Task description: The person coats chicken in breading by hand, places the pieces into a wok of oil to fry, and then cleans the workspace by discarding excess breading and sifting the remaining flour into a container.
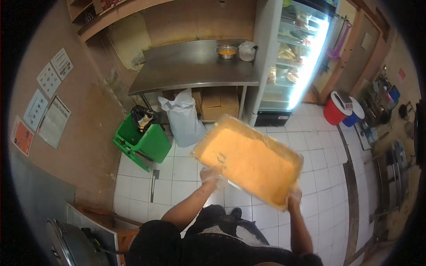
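A large rectangular tray [250, 159] is held out in front of me at waist height, filled with a flat orange-yellow layer, and a clear film seems to show round its rim. It tilts, its far left corner pointing toward the steel table. At its near left edge, my left hand [211, 177] grips the rim, in what looks like a thin clear glove. My right hand [294, 198] grips the near right corner. The fingers under the tray are hidden.
Ahead stands a steel table [186, 66] with a metal bowl [227, 52] of orange food. A lit glass-door fridge [290, 57] is right of it. Left are a green bin [151, 142] and a white bag [182, 119]; a red bucket [333, 113] stands farther right.
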Demonstrator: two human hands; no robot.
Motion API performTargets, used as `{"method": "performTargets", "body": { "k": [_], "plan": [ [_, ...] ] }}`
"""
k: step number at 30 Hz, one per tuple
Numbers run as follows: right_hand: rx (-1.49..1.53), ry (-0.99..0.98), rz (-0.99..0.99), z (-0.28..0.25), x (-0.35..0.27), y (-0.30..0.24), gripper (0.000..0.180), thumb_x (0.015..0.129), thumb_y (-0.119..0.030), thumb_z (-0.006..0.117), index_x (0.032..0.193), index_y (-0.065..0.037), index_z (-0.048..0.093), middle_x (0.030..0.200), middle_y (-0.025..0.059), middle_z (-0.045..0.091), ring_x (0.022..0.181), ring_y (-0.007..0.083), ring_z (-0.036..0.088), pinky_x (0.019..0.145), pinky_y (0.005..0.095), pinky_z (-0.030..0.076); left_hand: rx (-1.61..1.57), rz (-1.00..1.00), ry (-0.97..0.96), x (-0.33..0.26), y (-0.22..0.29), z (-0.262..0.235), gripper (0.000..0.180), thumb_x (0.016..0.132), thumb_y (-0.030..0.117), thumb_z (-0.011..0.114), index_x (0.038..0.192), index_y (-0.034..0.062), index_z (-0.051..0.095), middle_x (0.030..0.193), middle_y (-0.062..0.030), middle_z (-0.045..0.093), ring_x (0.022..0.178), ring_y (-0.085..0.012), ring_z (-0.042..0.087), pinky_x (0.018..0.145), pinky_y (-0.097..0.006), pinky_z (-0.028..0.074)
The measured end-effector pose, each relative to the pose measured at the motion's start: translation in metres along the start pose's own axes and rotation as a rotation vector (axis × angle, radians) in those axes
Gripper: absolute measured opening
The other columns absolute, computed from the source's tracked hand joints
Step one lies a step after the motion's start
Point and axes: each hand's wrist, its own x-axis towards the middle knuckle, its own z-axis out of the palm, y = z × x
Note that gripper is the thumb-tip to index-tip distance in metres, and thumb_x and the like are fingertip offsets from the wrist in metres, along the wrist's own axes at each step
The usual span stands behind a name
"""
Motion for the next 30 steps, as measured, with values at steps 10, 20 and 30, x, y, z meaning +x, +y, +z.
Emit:
{"method": "performTargets", "body": {
  "k": [10, 20, 30],
  "plan": [
    [-0.84, -0.152, -0.56, 0.25, 0.459, -0.119, 0.031, 0.091, -0.022, 0.047, 0.113, -0.004, 0.06, 0.108, 0.0183, 0.063, 0.102, 0.0312, 0.06, 0.087, 0.0417, 0.048, -0.35, 0.18, 0.189, 0.261, 0.184, 0.163, 0.019, 0.079, 0.004, 0.062, 0.097, -0.0008, 0.061, 0.085, -0.0115, 0.063, 0.071, -0.0237, 0.063, 0.055, -0.037, 0.052],
    [-1.508, -0.418, -0.845, 0.405, 0.709, -0.154, 0.028, 0.09, -0.015, 0.046, 0.109, -0.004, 0.062, 0.108, 0.0161, 0.063, 0.105, 0.0291, 0.058, 0.094, 0.0394, 0.044, -0.456, 0.112, 0.217, 0.469, 0.249, 0.274, 0.012, 0.083, 0.006, 0.061, 0.093, -0.001, 0.06, 0.085, -0.0108, 0.062, 0.07, -0.0235, 0.062, 0.053, -0.037, 0.05],
    [-1.07, -0.621, -0.538, 0.401, 0.765, -0.183, 0.037, 0.095, -0.03, 0.047, 0.121, -0.004, 0.053, 0.123, 0.0188, 0.055, 0.11, 0.0331, 0.054, 0.09, 0.0416, 0.044, 0.814, 0.45, 0.526, 0.479, 0.185, 0.272, 0.032, 0.085, 0.02, 0.067, 0.109, 0.0012, 0.057, 0.102, -0.0132, 0.06, 0.094, -0.0254, 0.059, 0.075, -0.036, 0.05]
  ]
}}
